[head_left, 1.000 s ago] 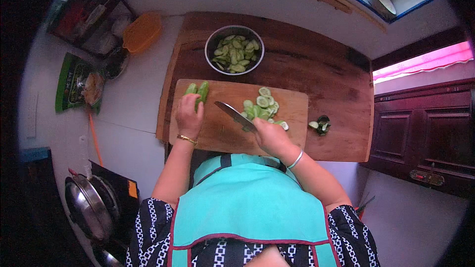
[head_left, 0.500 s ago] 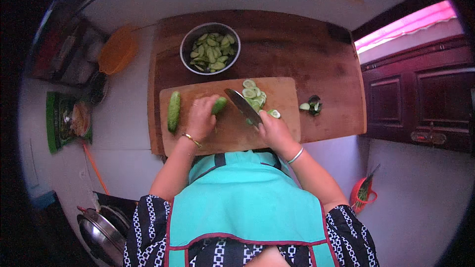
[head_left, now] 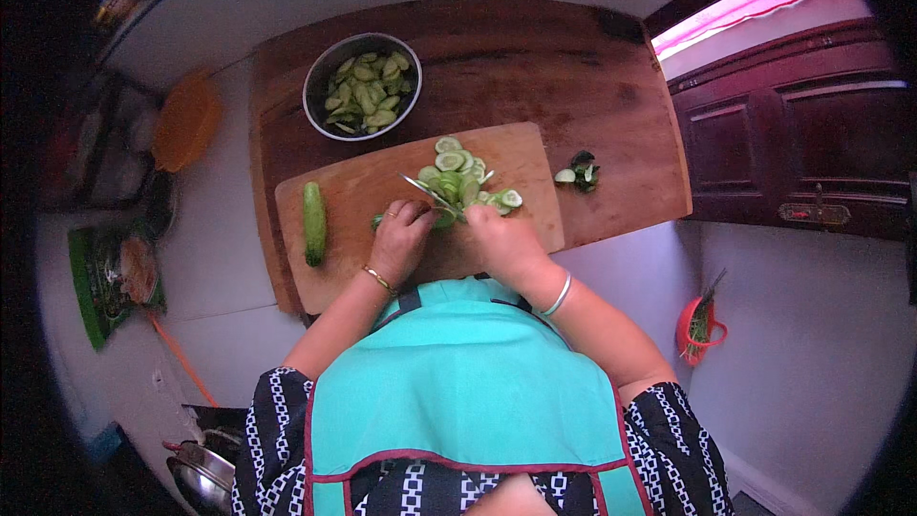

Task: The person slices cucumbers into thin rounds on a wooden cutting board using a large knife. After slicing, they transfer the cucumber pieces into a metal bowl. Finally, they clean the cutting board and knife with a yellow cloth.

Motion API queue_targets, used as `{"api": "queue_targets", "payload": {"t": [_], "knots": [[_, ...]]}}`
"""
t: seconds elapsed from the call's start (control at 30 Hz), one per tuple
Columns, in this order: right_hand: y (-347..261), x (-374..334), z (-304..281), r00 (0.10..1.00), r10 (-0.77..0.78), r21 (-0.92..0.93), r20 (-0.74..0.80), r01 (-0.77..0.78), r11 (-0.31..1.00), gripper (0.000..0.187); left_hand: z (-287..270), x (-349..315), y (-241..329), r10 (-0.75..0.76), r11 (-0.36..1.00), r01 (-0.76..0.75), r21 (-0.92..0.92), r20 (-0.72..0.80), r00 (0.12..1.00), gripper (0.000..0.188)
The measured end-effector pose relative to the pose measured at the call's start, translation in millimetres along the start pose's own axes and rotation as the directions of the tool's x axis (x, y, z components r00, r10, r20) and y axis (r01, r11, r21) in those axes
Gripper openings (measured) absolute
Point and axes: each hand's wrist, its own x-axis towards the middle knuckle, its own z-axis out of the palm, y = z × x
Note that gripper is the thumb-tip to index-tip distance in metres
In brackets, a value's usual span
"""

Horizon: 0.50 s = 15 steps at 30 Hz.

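Observation:
My left hand [head_left: 398,245] is closed over a cut piece of cucumber [head_left: 443,219] lying on the wooden cutting board [head_left: 358,196]. Closed around the handle of a kitchen knife [head_left: 423,188], my right hand [head_left: 506,247] has the blade at the cucumber's right end, its tip pointing away to the left; the handle is hidden in my fist. Cucumber slices [head_left: 454,162] are heaped just beyond the blade, with a few more beside my right fingers. A whole cucumber [head_left: 314,225] rests at the board's left side.
A metal bowl [head_left: 307,103] of cucumber slices stands behind the board on the wooden table [head_left: 516,48]. Dark green and pale trimmings [head_left: 580,173] lie right of the board. An orange basket [head_left: 187,122] is at left; a red basket [head_left: 695,333] with greens is at right.
My right hand has brought the knife left and down onto the cucumber, close to my left hand. The whole view has shifted and tilted a little.

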Motion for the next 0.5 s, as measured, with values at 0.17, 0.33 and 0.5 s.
{"api": "queue_targets", "payload": {"t": [0.17, 0.33, 0.5], "knots": [[-5.0, -1.5, -1.2, 0.997, 0.036, -0.005, 0.069, -0.036, 0.999, 0.007, 0.3, 0.2, -1.7, 0.007, 1.0, -0.007, 0.018, 0.013, 1.0, 0.029], [4.5, -8.4, 19.3, 0.997, 0.05, 0.031, 0.064, -0.052, 0.998, 0.007, -2.6, 0.5, 4.5, 0.013, 1.0, -0.013, 0.027, -0.001, 1.0, 0.03], [4.1, -8.8, 15.0, 0.99, 0.069, 0.067, 0.12, -0.077, 0.995, 0.01, 2.7, -5.5, 2.7, -0.016, 0.999, 0.015, 0.048, 0.013, 1.0, 0.029]]}}
